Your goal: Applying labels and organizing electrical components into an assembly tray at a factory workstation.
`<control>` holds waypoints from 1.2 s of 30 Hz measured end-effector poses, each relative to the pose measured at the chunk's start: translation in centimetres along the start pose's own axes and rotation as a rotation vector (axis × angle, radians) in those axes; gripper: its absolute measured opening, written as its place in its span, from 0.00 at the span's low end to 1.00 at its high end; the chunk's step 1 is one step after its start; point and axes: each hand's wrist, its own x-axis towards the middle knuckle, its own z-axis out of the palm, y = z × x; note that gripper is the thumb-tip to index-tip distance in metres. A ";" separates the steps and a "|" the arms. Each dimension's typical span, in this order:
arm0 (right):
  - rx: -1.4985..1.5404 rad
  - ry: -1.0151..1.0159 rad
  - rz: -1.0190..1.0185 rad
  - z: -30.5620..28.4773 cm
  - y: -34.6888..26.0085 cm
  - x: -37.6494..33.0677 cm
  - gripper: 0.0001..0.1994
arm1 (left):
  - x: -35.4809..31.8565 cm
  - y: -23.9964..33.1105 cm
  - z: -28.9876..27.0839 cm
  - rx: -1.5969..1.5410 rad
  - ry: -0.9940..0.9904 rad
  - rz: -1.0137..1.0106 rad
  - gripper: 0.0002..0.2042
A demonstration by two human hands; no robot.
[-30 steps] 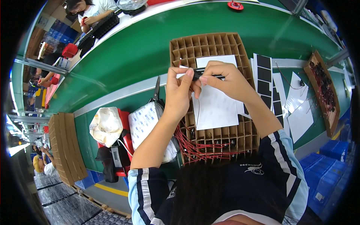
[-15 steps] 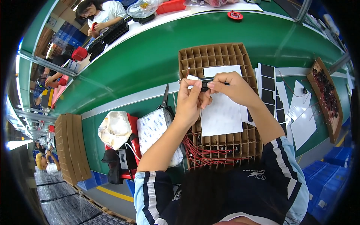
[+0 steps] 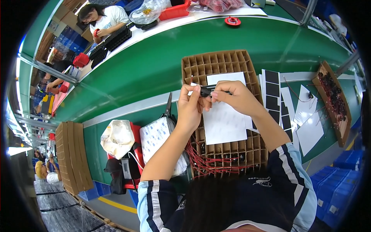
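My left hand (image 3: 189, 107) pinches a small black part (image 3: 205, 92) between thumb and fingers, above the divided cardboard tray. A thin reddish wire rises beside its fingertips. From the right, my right hand (image 3: 236, 97) meets the part with thumb and fingertips pressed together at its edge. Under that hand a dark strip shows in part; what it belongs to is hidden. White paper sheets (image 3: 225, 125) lie below both hands on the cardboard tray (image 3: 216, 58). In the tray's near cells sit black pieces with red wires (image 3: 208, 164) spilling out.
Left of the tray lie scissors (image 3: 168, 106), a white patterned packet (image 3: 156, 139) and a red bin (image 3: 135, 133) with a white bag (image 3: 118, 139). To the right are black-label sheets (image 3: 272, 91) and a cardboard box (image 3: 324, 87) of wired black parts. Co-workers sit across the green divider.
My left hand has shifted slightly left, and the black part between the hands shows more fully. My right fingers are lower over it. The whole view has shifted a little.
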 end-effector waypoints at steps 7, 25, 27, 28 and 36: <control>-0.011 0.023 -0.046 -0.2 0.6 0.5 0.10 | -0.2 0.4 0.5 -0.120 -0.002 -0.029 0.08; -0.139 0.015 0.178 -1.0 1.8 0.6 0.08 | -0.2 0.0 -0.3 -0.205 -0.133 -0.115 0.07; -0.186 0.178 -0.087 -0.3 1.1 0.5 0.07 | 0.2 0.0 -0.4 -0.241 -0.140 -0.148 0.08; -0.208 0.173 -0.142 0.1 0.6 0.5 0.09 | 0.2 0.0 -0.7 -0.224 -0.126 -0.157 0.08; -0.683 0.241 -0.313 0.6 0.9 0.1 0.10 | 0.0 -0.3 0.1 0.688 0.110 0.445 0.14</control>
